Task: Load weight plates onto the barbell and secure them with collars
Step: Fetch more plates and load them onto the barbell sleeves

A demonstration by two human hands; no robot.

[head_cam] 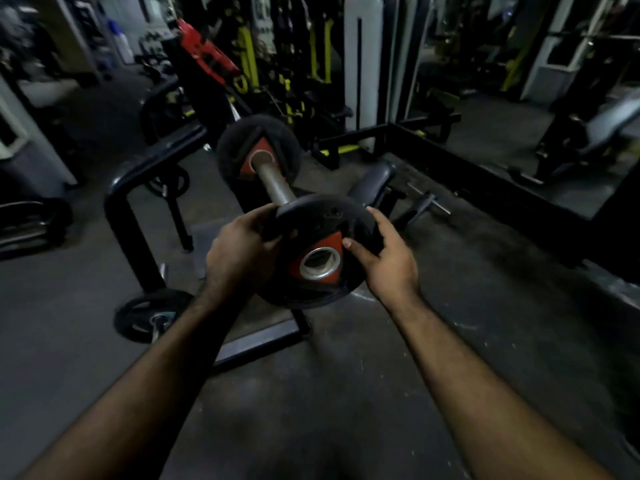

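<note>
I hold a black weight plate point(322, 292) with a red centre and a silver-ringed hole in both hands, just in front of the barbell sleeve point(275, 185). My left hand point(239, 251) grips its left rim. My right hand point(388, 258) holds the right rim, thumb on the red centre. The sleeve's tip is hidden behind the plate's top edge. Farther along the sleeve sits a second black plate point(235, 143) with a red centre. No collar is visible.
A black steel rack frame point(138, 188) stands at the left, with a small black plate on a bar point(152, 318) lying on the floor beside it. A padded bench point(372, 181) lies behind the barbell. Gym machines fill the background; dark rubber floor surrounds me.
</note>
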